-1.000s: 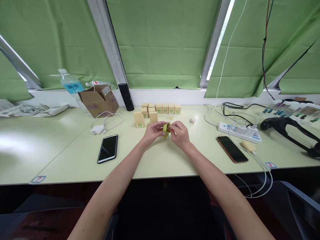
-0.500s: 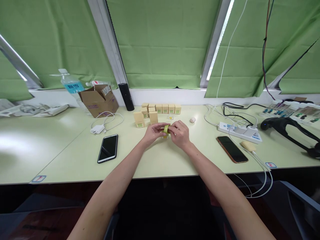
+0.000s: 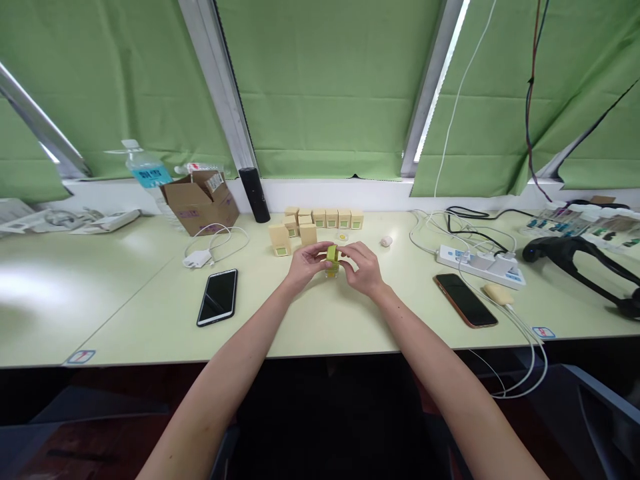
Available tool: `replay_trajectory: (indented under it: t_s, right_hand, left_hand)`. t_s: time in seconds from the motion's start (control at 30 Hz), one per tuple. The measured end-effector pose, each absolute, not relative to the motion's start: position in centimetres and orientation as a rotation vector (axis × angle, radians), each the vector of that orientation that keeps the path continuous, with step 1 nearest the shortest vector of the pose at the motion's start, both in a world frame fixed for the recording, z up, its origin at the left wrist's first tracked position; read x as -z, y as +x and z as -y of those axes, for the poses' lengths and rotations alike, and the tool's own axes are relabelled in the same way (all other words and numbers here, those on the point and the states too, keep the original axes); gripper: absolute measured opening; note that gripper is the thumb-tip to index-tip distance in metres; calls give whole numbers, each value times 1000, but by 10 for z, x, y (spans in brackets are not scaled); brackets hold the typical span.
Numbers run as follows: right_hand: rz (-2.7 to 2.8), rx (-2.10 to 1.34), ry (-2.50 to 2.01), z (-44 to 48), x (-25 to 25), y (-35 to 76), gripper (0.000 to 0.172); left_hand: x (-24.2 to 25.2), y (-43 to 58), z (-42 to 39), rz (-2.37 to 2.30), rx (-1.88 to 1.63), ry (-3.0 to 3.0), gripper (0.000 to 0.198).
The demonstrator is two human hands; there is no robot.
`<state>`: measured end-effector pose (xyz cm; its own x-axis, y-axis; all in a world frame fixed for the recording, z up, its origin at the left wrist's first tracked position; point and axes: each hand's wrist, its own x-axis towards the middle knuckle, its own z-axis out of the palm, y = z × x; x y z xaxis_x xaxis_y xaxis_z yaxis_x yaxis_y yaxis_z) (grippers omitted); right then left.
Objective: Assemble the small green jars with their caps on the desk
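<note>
Both hands at mid-desk, close together, over the pale green desk (image 3: 350,320). Left hand (image 3: 303,265) and right hand (image 3: 364,267) pinching one small yellow-green cap (image 3: 332,253) between fingertips, thumbs and forefingers closed on it from either side. Cap sitting atop a small clear jar (image 3: 331,270), mostly hidden by the fingers; whether cap is seated, threaded or merely resting cannot be told. Jar apparently standing on the desk, just in front of a cluster of small tan boxes (image 3: 320,219): a row of closed ones at the back by the window sill, three more standing nearer on the left (image 3: 280,239). A tiny clear item with a yellow centre (image 3: 343,236) lying alone just behind the hands, a small whitish lump (image 3: 386,241) to its right. Judged progress: several boxes already lined up and shut, one jar in hand at the capping or uncapping stage, nearer boxes perhaps not yet dealt with; no open box visible beside the hands. Elsewhere: black phone (image 3: 217,297) well to the left, brown-cased phone (image 3: 465,300) to the right, power strip (image 3: 479,265) with white cables, open cardboard carton (image 3: 200,201), black cylinder (image 3: 254,195), water bottle (image 3: 146,172) at far left.
</note>
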<state>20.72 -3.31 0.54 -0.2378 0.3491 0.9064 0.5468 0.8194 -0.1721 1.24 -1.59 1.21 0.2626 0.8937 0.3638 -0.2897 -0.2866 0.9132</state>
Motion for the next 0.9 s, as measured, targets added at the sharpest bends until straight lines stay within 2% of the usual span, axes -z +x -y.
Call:
replay_trajectory:
  t_s: [0.23,0.43,0.6,0.9]
  right_hand:
    - [1827,-54,-744,35,-2,205,55]
    - [1801,-72,-714,30,4,201,40]
    - [1756,-55,-727,29,2,202,39]
    - [1812,0,-743,34,3,201,33]
  left_hand:
    - [-13,15,17,-670,-1429,1499,50]
    - [-15,20,21,-626,-1419,1518,66]
    - [-14,16,20,-827,-1454,1594,30]
    - [-16,18,22,-959,-1419,1703,29]
